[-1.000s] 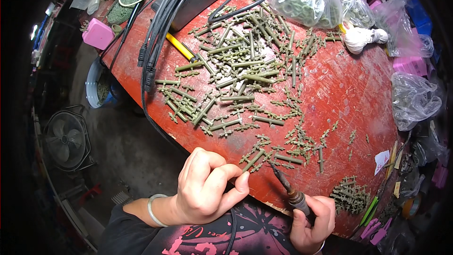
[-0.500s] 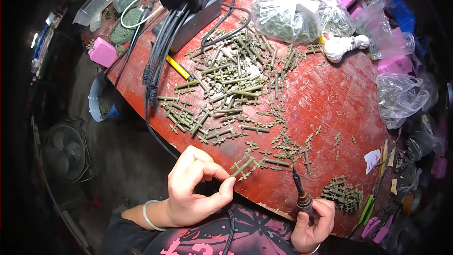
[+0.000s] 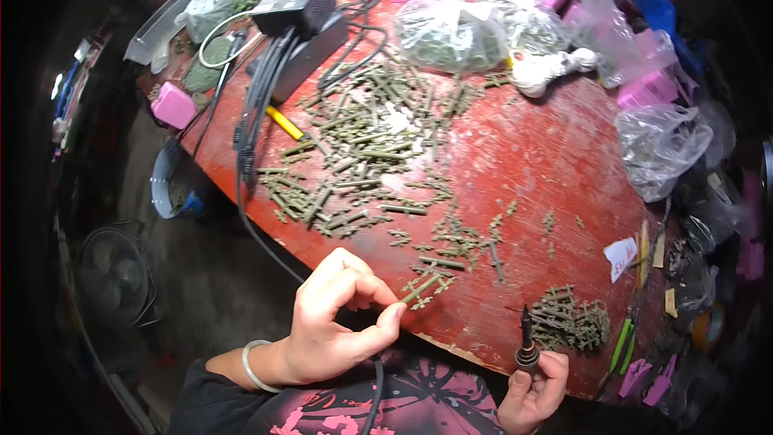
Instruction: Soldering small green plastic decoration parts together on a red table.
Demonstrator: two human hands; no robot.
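Between thumb and forefinger, my left hand [image 3: 342, 326] pinches a small olive-green plastic rod [image 3: 421, 290] with toothed, cross-like pieces along both sides. It is held tilted above the table's near edge. My right hand [image 3: 538, 395] grips a soldering iron [image 3: 527, 348], its dark tip pointing up and away from me. Iron and rod are well apart. Right beside the iron lies a heap of similar toothed green parts [image 3: 570, 318]. Beyond my hands, loose rods and small toothed pieces [image 3: 366, 145] spread over the red table [image 3: 555, 161].
Black power boxes [image 3: 296, 4] with a bundle of cables [image 3: 262, 97] stand at the far left. A yellow-handled tool [image 3: 283, 122] lies beside them. Filled plastic bags [image 3: 451, 35] line the back. Green tweezers [image 3: 624, 342] and pink clips [image 3: 636, 377] are at the right edge.
The iron's tip has moved back toward me, farther from the loose pieces and beside the heap. My left hand keeps its pinch on the rod. The view has shifted slightly.
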